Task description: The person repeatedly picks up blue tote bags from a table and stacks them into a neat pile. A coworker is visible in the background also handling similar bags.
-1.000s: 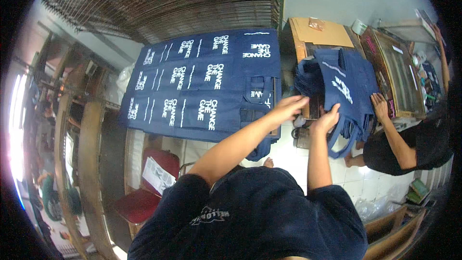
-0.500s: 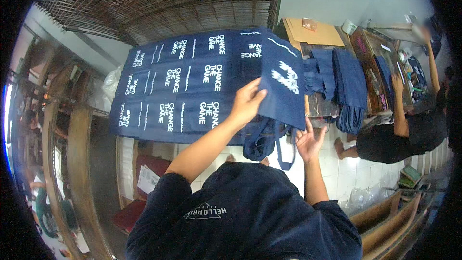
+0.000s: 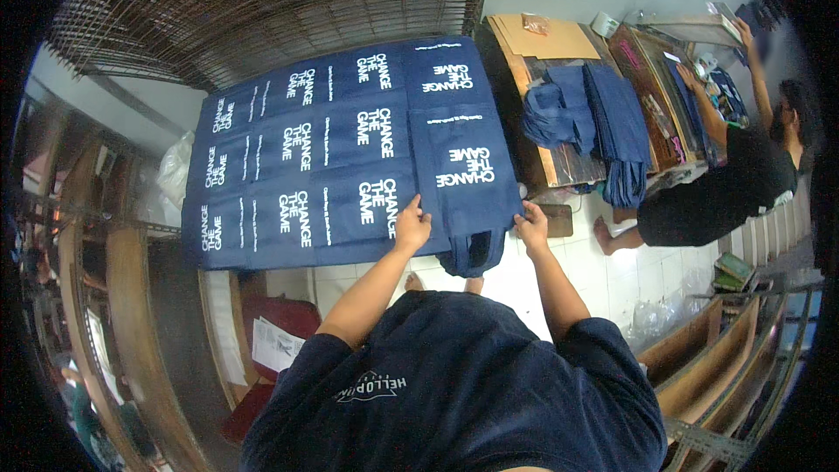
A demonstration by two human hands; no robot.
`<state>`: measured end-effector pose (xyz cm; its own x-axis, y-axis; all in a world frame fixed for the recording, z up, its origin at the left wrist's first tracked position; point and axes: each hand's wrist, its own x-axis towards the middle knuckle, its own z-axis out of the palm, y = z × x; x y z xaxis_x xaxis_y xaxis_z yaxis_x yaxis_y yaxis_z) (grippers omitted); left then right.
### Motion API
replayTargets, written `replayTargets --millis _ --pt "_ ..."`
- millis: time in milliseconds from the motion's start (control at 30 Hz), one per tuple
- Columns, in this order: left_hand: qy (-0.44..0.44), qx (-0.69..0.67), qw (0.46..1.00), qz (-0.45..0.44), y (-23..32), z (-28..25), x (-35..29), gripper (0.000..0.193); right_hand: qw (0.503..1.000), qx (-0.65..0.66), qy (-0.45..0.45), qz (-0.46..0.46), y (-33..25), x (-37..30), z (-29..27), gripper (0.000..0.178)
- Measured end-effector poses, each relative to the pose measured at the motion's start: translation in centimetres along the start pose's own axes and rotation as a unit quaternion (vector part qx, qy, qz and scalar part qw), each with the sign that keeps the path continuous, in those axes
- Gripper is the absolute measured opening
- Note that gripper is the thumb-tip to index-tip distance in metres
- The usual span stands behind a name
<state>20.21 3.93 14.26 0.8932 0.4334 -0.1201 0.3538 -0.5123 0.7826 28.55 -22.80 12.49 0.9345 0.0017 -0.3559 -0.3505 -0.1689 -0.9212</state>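
Note:
A dark blue tote bag (image 3: 479,203) with white print lies flat at the near right corner of the table. At its right near corner, my right hand (image 3: 532,229) pinches the edge of the fabric. My left hand (image 3: 413,227) has its fingers closed at the bag's left edge, beside the neighbouring bag; the fingertips are partly hidden. Dark blue handles (image 3: 476,252) hang over the table's near edge between my hands. Printed blue bags (image 3: 341,183) in rows cover the rest of the tabletop.
A stack of wire racks (image 3: 288,9) stands behind the table. To the right, a wooden side table (image 3: 564,173) bears piles of blue bags (image 3: 616,122) and brown card (image 3: 551,42). A co-worker (image 3: 725,201) in black is at the far right. Wooden shelving (image 3: 144,297) is at left.
The tote bag, lifted and tilted half a second ago, now lies flat on the table. My left hand has come down toward me; my right hand has moved from below its corner onto its edge.

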Motion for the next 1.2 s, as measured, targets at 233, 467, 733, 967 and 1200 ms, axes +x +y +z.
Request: replayTargets --millis 233,467,733,967,1200 --pt "-0.034 0.0 0.999 0.018 -1.2 -0.3 0.3 0.056 0.999 0.002 0.037 -0.02 1.6 0.4 0.2 0.035" --pt "-0.045 0.008 0.999 0.029 -1.1 -0.5 0.2 0.056 0.991 -0.085 0.096 -0.043 2.7 0.7 0.3 0.031" --pt "-0.022 0.035 0.999 0.034 -1.6 -1.1 0.5 0.069 0.97 -0.189 0.151 -0.017 1.5 -0.3 0.5 0.031" --pt "0.117 -0.168 0.957 0.206 10.7 -15.9 11.6 0.072 0.957 -0.133 0.235 -0.109 9.5 -3.1 -5.4 0.043" --pt "0.051 -0.659 0.72 0.212 28.1 -35.5 21.8 0.086 0.949 -0.165 0.205 0.173 23.5 -10.5 -16.6 0.047"
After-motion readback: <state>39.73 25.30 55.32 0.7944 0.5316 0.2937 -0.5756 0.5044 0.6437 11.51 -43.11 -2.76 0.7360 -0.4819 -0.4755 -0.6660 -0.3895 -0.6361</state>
